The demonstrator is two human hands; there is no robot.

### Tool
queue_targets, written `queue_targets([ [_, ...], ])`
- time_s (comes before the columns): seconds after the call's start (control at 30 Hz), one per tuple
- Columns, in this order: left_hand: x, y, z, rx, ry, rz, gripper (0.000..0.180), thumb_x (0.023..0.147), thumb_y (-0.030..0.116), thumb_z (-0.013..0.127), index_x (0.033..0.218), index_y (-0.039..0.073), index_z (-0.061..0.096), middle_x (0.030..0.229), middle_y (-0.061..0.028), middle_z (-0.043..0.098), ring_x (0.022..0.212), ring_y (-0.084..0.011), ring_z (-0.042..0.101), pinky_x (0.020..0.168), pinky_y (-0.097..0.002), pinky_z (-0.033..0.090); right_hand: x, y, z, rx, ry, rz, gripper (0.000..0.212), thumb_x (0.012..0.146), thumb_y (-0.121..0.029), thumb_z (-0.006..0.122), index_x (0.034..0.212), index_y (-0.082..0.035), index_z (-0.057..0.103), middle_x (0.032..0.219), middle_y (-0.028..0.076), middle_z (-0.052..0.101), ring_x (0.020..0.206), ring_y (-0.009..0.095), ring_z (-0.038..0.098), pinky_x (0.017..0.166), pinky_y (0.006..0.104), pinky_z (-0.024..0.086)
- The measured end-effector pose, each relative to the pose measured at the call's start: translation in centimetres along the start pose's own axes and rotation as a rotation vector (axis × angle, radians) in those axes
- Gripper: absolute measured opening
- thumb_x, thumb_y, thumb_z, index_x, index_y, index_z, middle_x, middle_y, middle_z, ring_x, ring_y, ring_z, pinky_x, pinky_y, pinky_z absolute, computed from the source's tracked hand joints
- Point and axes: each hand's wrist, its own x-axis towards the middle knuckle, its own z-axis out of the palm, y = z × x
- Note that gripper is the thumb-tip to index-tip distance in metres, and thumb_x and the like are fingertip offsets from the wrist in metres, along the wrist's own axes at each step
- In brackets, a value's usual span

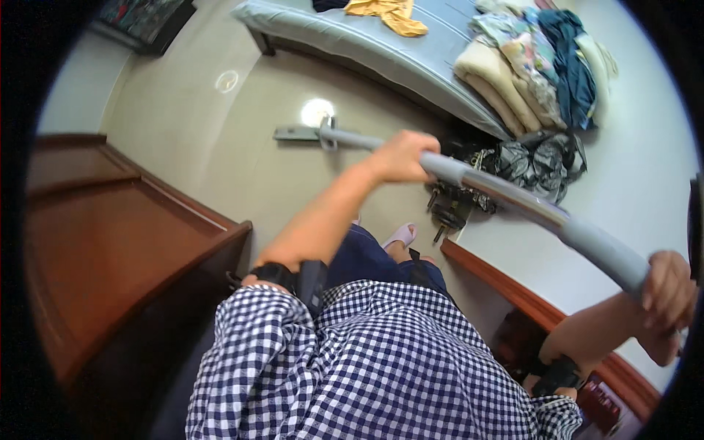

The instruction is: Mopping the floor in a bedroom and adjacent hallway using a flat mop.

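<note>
A flat mop with a long grey and silver pole (513, 196) slants across the view. Its narrow grey head (296, 133) rests on the tiled floor, beside a bright light reflection. My left hand (405, 157) is closed around the lower part of the pole. Up at the pole's top end, my right hand (669, 293) has its fingers wrapped over the grey grip. Dark bands circle both my wrists.
A bed (367, 37) stands ahead, with a yellow cloth (396, 16) and piled bedding (506, 70). Beneath its right end are a black plastic bag (539, 165) and dark dumbbell-like gear (447, 214). Brown wooden furniture (132, 227) stands left; a white wall (623, 176) rises right.
</note>
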Motion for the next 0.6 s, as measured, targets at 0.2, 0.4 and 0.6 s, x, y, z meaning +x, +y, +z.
queue_targets([
  [0.2, -3.4, -11.8, -10.0, 0.262, 0.347, -0.139, 0.022, 0.062, 0.013, 0.069, 0.08, 0.005, 0.058, 0.075, -0.0113, 0.058, 0.072, -0.0267, 0.057, 0.066, -0.0343, 0.045, 13.6, 16.1, 10.7, -0.093, -0.161, -0.169, 0.016, 0.078, -0.013, 0.053, 0.083, -0.01, 0.038, 0.071, 0.008, 0.048, 0.067, 0.022, 0.054, 0.073, 0.0439, 0.044],
  [0.4, -5.6, -15.8, -11.0, 0.407, 0.92, -0.1, 0.02, 0.061, 0.015, 0.07, 0.065, 0.008, 0.052, 0.068, -0.0119, 0.057, 0.068, -0.0327, 0.057, 0.061, -0.0415, 0.046, 19.0, 20.9, 15.5, 0.019, -0.248, -0.186, 0.013, 0.085, -0.016, 0.049, 0.086, -0.006, 0.042, 0.065, 0.009, 0.048, 0.062, 0.022, 0.05, 0.07, 0.0425, 0.043],
  [0.6, -7.0, -11.9, -5.1, 0.29, 1.33, -0.122, 0.011, 0.063, 0.01, 0.058, 0.061, 0.01, 0.046, 0.062, -0.0117, 0.052, 0.062, -0.0348, 0.053, 0.056, -0.0445, 0.041, 23.2, 17.4, 15.7, 0.328, -0.729, -0.113, 0.007, 0.088, -0.013, 0.043, 0.082, -0.009, 0.04, 0.066, 0.006, 0.048, 0.055, 0.017, 0.046, 0.053, 0.0312, 0.042],
])
